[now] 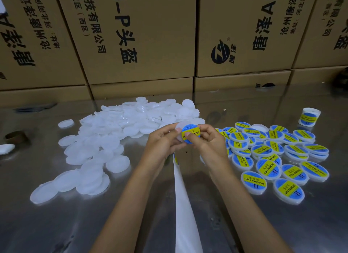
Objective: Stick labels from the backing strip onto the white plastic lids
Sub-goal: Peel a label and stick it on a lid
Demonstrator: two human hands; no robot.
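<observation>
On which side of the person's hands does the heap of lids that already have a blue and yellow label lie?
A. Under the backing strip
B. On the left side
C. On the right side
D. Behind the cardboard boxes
C: the labelled lids lie on the metal table to the right of the right hand, while the plain white lids are heaped to the left of the left hand.

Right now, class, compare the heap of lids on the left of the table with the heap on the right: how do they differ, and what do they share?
The left heap is plain white, without labels; the right heap carries blue-and-yellow labels reading "soldering paste". The left heap reaches back toward the cardboard boxes; the right heap lies nearer the table's right side. Both are loose piles of overlapping round white plastic lids on the shiny table.
</observation>
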